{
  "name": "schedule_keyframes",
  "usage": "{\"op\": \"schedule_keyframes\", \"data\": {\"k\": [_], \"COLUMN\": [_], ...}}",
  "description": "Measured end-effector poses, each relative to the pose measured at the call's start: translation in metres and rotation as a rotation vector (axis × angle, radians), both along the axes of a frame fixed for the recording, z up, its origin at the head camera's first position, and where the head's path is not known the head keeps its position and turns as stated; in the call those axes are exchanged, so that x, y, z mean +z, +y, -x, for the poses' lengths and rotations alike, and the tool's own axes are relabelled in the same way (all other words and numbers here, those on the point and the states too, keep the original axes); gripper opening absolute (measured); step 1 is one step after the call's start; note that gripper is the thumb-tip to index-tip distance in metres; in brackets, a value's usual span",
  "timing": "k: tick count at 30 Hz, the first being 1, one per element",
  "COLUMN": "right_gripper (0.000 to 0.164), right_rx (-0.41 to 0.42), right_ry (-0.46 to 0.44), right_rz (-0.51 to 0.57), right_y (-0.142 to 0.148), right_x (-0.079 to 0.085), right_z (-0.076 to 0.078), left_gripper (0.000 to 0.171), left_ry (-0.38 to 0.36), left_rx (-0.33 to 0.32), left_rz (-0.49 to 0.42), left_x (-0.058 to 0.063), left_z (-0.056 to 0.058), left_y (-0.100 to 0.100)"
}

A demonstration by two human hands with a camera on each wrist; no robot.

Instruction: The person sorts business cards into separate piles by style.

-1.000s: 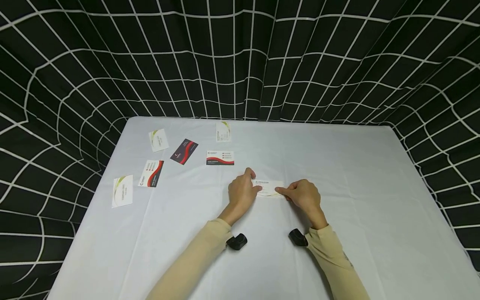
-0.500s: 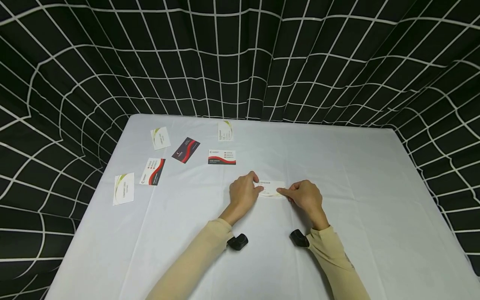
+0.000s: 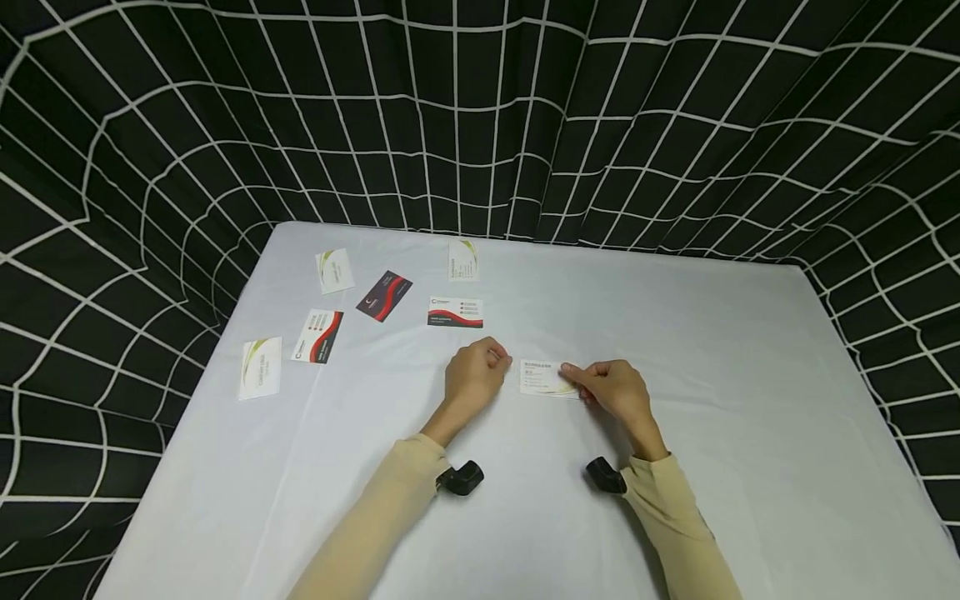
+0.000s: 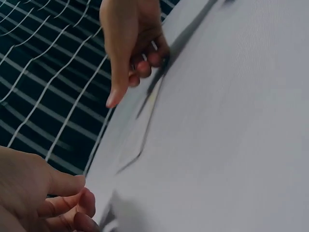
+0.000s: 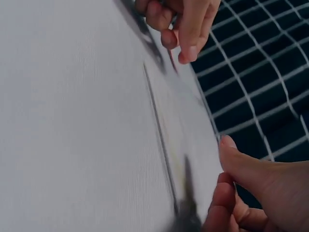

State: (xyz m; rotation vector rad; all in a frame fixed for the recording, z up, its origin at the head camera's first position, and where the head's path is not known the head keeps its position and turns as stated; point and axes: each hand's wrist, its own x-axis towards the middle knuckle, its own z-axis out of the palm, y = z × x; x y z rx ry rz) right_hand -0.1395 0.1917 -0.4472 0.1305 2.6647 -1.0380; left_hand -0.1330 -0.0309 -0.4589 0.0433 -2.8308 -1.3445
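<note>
Right hand (image 3: 618,392) pinching the white card (image 3: 538,380) mid-table by its right end | left hand (image 3: 474,372) waiting just off its left edge, fingers loosely bent, holding nothing | I'm seeing 6 other cards (image 3: 455,312) lying left and far | white cloth (image 3: 750,383) stretching rightward

A white-gridded black backdrop (image 3: 498,125), apparently cloth, hangs behind and beside the white-covered table (image 3: 750,375).

Right fingers (image 3: 576,373) hide part of the white card (image 3: 538,379), apparently one corner.
</note>
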Motion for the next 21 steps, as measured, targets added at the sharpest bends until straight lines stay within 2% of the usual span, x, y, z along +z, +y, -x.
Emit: {"op": "schedule_keyframes", "data": {"k": [3, 6, 9, 13, 17, 19, 21], "right_gripper": [0.044, 0.036, 0.027, 0.019, 0.025, 0.031, 0.038], "right_rx": [0.04, 0.128, 0.248, 0.448, 0.644, 0.726, 0.787], "right_ry": [0.053, 0.091, 0.124, 0.183, 0.2, 0.228, 0.285], "right_rz": [0.031, 0.074, 0.061, 0.033, 0.041, 0.012, -0.048], "right_y": [-0.025, -0.063, -0.11, -0.175, -0.245, -0.283, -0.32], "right_x": [0.006, 0.014, 0.023, 0.034, 0.035, 0.029, 0.021], "right_z": [0.002, 0.005, 0.007, 0.002, 0.002, 0.007, 0.013], "left_gripper": [0.009, 0.011, 0.013, 0.018, 0.035, 0.05, 0.066], "left_ry": [0.014, 0.013, 0.016, 0.008, -0.117, -0.205, -0.272], "left_rx": [0.074, 0.18, 0.317, 0.54, 0.739, 0.776, 0.77], "left_rz": [0.024, 0.037, 0.055, 0.138, 0.21, 0.22, 0.235], "left_x": [0.006, 0.016, 0.023, 0.022, 0.016, 0.015, 0.013], "left_z": [-0.004, -0.01, -0.02, -0.038, -0.057, -0.065, -0.069], "left_y": [-0.031, -0.071, -0.115, -0.169, -0.206, -0.219, -0.226]}}
